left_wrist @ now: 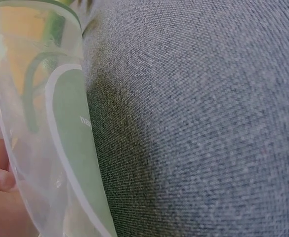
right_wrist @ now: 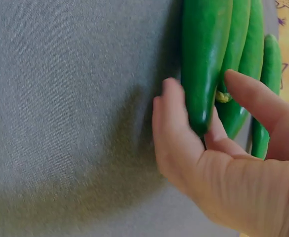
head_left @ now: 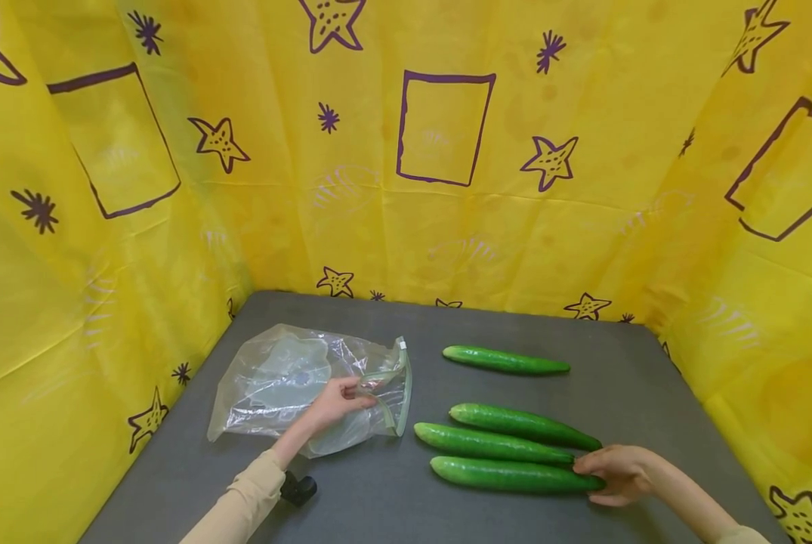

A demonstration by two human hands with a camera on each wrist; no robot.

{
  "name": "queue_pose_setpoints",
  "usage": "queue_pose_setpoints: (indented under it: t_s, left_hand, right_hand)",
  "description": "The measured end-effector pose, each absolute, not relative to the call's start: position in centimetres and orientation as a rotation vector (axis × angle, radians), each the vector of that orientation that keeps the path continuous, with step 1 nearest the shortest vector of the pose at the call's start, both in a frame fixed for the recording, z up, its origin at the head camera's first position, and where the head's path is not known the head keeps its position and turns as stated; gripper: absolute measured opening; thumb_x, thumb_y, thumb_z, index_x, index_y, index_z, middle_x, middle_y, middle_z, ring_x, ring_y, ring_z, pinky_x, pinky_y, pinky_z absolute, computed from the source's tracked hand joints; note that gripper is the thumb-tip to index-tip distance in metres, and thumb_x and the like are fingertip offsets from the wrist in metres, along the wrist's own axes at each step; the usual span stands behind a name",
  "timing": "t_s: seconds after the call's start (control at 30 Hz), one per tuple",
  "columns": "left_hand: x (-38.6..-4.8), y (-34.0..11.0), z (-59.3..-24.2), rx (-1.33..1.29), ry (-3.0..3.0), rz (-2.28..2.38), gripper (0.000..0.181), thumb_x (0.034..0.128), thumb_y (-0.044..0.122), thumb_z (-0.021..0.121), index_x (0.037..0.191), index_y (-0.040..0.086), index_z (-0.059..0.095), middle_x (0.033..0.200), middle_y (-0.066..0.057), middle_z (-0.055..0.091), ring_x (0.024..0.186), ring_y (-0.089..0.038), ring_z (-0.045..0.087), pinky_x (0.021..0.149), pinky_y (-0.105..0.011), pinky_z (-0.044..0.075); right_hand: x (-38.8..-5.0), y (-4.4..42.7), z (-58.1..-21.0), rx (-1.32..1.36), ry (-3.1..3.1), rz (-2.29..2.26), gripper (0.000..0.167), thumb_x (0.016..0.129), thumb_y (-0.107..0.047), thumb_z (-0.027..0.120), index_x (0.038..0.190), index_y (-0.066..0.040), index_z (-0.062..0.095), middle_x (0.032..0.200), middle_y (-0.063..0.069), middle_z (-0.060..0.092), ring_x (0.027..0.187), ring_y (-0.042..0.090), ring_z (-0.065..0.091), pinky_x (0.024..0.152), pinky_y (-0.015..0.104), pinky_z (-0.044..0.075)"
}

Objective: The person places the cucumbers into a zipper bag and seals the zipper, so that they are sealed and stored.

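The nearest cucumber (head_left: 514, 474) lay on the right of the grey table (head_left: 372, 517), its right end within the spread of the right hand (head_left: 623, 472); whether that hand gripped it could not be told. Two more cucumbers (head_left: 494, 442) lay close on its far side, a fourth cucumber (head_left: 504, 360) farther off. To the left lay a clear bag (head_left: 290, 378), the left hand (head_left: 338, 400) pinching its mouth. A black object (head_left: 299, 489) sat just beside the left sleeve (head_left: 252, 483). Yellow cloth (head_left: 446, 242) with purple stars rose on the far, left and right sides
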State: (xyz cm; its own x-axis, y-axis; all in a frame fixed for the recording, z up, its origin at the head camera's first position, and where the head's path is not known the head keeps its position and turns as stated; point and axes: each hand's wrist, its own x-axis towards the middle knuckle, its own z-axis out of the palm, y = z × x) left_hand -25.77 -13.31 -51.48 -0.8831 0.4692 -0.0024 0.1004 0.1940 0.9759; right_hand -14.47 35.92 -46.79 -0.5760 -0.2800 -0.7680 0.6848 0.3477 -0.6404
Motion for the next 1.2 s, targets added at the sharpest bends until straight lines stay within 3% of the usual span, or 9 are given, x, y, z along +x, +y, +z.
queue_pose_setpoints:
  t_s: [0.03, 0.23, 0.43, 0.67, 0.9, 1.07, 1.2]
  left_hand:
    - [-25.8, -13.3, -51.5, 0.540, 2.177, 1.739, 0.032, 0.0855, 0.008, 0.068, 0.109, -0.011, 0.059, 0.107, -0.027, 0.067, 0.088, -0.008, 0.069, 0.080, -0.021, 0.054]
    - [-25.9, -13.2, -51.7, 0.546, 2.183, 1.735, 0.031, 0.0857, 0.008, 0.068, 0.109, -0.011, 0.059, 0.107, -0.027, 0.067, 0.091, -0.015, 0.070, 0.079, -0.021, 0.054]
    - [-25.8, -13.1, -51.7, 0.541, 2.168, 1.728, 0.032, 0.0860, 0.009, 0.068, 0.110, -0.010, 0.059, 0.108, -0.026, 0.067, 0.096, -0.025, 0.069, 0.083, -0.025, 0.054]
    - [-25.8, -13.0, -51.9, 0.545, 2.175, 1.732, 0.034, 0.0860, 0.011, 0.068, 0.112, -0.009, 0.059, 0.107, -0.023, 0.068, 0.091, -0.012, 0.069, 0.081, -0.023, 0.054]
    - [-25.7, -13.0, -51.9, 0.561, 2.176, 1.742, 0.034, 0.0859, 0.009, 0.068, 0.112, -0.011, 0.059, 0.109, -0.027, 0.067, 0.093, -0.017, 0.070, 0.080, -0.019, 0.053]
    - [-25.6, -13.2, -51.8, 0.550, 2.175, 1.742, 0.034, 0.0857, 0.009, 0.068, 0.113, -0.009, 0.059, 0.109, -0.027, 0.067, 0.095, -0.024, 0.069, 0.081, -0.021, 0.054]
    - [-25.5, -13.3, -51.7, 0.546, 2.177, 1.737, 0.035, 0.0854, 0.009, 0.068, 0.114, -0.009, 0.059, 0.108, -0.026, 0.067, 0.095, -0.025, 0.069, 0.081, -0.022, 0.054]
  right_hand:
    - [-14.4, 36.0, -47.0, 0.344, 1.710, -1.407, 0.014, 0.095, -0.016, 0.055, 0.106, -0.009, 0.059, 0.114, 0.001, 0.055, 0.101, 0.013, 0.053, 0.086, 0.023, 0.052]
    - [-14.2, 35.8, -47.5, 0.374, 1.691, -1.528, 0.036, 0.093, -0.006, 0.056, 0.123, 0.013, 0.051, 0.134, 0.032, 0.029, 0.099, 0.009, 0.051, 0.088, 0.020, 0.052]
    - [-14.1, 36.0, -47.9, 0.398, 1.605, -1.599, 0.035, 0.093, -0.001, 0.054, 0.123, 0.016, 0.052, 0.137, 0.040, 0.016, 0.102, 0.013, 0.051, 0.093, 0.022, 0.050]
    - [-14.0, 36.5, -47.7, 0.331, 1.530, -1.618, 0.047, 0.094, -0.002, 0.055, 0.131, 0.021, 0.039, 0.143, 0.041, -0.001, 0.114, 0.021, 0.048, 0.099, 0.025, 0.047]
    - [-14.1, 36.8, -47.1, 0.183, 1.473, -1.621, 0.057, 0.095, -0.002, 0.053, 0.134, 0.026, 0.024, 0.143, 0.044, 0.006, 0.104, 0.008, 0.056, 0.102, 0.027, 0.045]
    - [-14.4, 36.9, -46.8, 0.083, 1.462, -1.639, 0.053, 0.095, 0.001, 0.052, 0.132, 0.028, 0.026, 0.140, 0.047, 0.010, 0.104, 0.006, 0.057, 0.102, 0.031, 0.045]
    - [-14.7, 36.9, -46.6, 0.023, 1.440, -1.652, 0.049, 0.094, 0.002, 0.051, 0.131, 0.027, 0.031, 0.132, 0.041, 0.035, 0.105, 0.007, 0.058, 0.101, 0.031, 0.046]
